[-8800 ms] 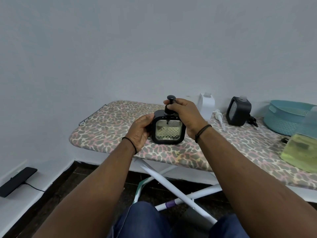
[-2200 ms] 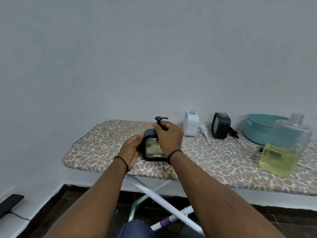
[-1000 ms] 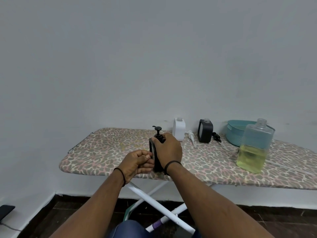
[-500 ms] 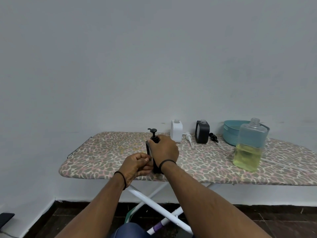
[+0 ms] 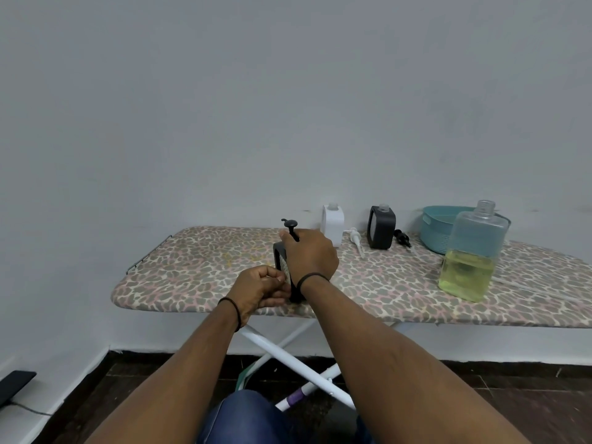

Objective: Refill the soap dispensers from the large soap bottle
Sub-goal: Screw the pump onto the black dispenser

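A: At the board's (image 5: 198, 267) left end, left hand (image 5: 258, 291) sits curled against the lower front of the black dispenser (image 5: 282, 267); fingertips touch it. Whether it grips or only braces, cannot tell.

B: Right hand (image 5: 309, 256)?

A: Wrapped over the dispenser's top, fingers round the pump (image 5: 291, 226) neck. Dispenser stands upright on the board, near its front edge.

B: Step in hand, by my reading: seating the pump. Advice?

A: Keep the body pinned flat with the left hand and turn only the collar; near the edge, a slip could tip it off.

B: Further right?

A: White dispenser (image 5: 333, 224) at the back, neck open, its pump (image 5: 356, 240) lying beside it. Second black dispenser (image 5: 381, 230), also uncapped, a dark pump (image 5: 403, 239) beside it. Teal basket (image 5: 440, 227) behind. Big bottle (image 5: 471, 251), cap off, yellow soap roughly a third up, well apart from both hands.

B: Two dispensers seemingly left to cap.
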